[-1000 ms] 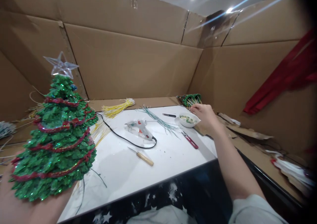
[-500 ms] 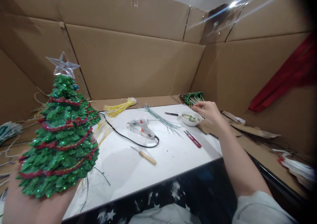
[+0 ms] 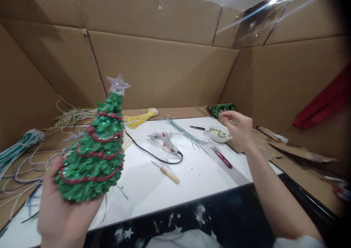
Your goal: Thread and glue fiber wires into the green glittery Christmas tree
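My left hand (image 3: 61,213) holds a small green glitter Christmas tree (image 3: 94,154) from underneath, over the left part of the white table (image 3: 148,189). The tree leans slightly right, has red garland bands and carries a clear star (image 3: 117,84) on top. My right hand (image 3: 238,126) hovers just above and right of a white bowl (image 3: 219,135) of small pieces at the table's far right. Its fingers are curled together in a pinch, and whatever they hold is too small to make out.
A glue gun (image 3: 166,140) with a black cord, a wooden-handled awl (image 3: 169,173), red snips (image 3: 223,158), black scissors (image 3: 196,127) and green wires (image 3: 189,134) lie on the table. Yellow wires (image 3: 139,118) lie at the back, wire bundles (image 3: 16,153) at left. Cardboard walls (image 3: 164,68) enclose it.
My left hand has carried the tree to the right and farther from me, with it tilting a little. My right hand has lifted from the bowl's rim, fingers pinched.
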Motion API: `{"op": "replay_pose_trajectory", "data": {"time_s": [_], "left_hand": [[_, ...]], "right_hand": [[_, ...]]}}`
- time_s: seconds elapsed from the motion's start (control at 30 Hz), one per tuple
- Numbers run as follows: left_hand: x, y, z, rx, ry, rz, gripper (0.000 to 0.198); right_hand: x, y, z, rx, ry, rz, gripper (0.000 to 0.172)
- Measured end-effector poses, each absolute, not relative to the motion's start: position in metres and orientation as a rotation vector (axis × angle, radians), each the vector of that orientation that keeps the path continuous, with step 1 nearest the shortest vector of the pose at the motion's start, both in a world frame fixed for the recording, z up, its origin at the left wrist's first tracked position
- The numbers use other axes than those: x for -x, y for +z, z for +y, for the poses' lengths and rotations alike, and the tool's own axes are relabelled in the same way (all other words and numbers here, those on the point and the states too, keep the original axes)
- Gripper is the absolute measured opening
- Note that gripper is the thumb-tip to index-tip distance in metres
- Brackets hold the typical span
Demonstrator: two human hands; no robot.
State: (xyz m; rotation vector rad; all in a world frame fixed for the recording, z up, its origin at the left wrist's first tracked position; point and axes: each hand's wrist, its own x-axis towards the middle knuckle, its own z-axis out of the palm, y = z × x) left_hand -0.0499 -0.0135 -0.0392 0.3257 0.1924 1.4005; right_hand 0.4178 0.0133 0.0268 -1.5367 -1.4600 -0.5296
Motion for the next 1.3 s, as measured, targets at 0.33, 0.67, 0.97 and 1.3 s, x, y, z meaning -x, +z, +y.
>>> {"op": "replay_pose_trajectory", "data": {"time_s": [0.33,0.67,0.97,1.3], "left_hand": [[-0.008,0.007,-0.017,-0.387,1.438,0.346,0.046],[-0.017,0.002,-0.024,-0.502,1.525,0.364,0.053],[-0.019,-0.001,-0.026,-0.511,1.556,0.352,0.054],[-0.014,0.001,-0.018,-0.509,1.594,0.410,0.054]], "right_hand": [[-0.246,-0.023,-0.050,1.248,-0.511,-2.290,0.013],[-0.230,-0.060,-0.040,1.523,-0.126,-2.407,0.029],[-0.223,-0.058,-0.041,1.245,0.122,-2.341,0.042],[-0.195,-0.128,-0.083,0.728,-0.499,-2.138,0.023]]}}
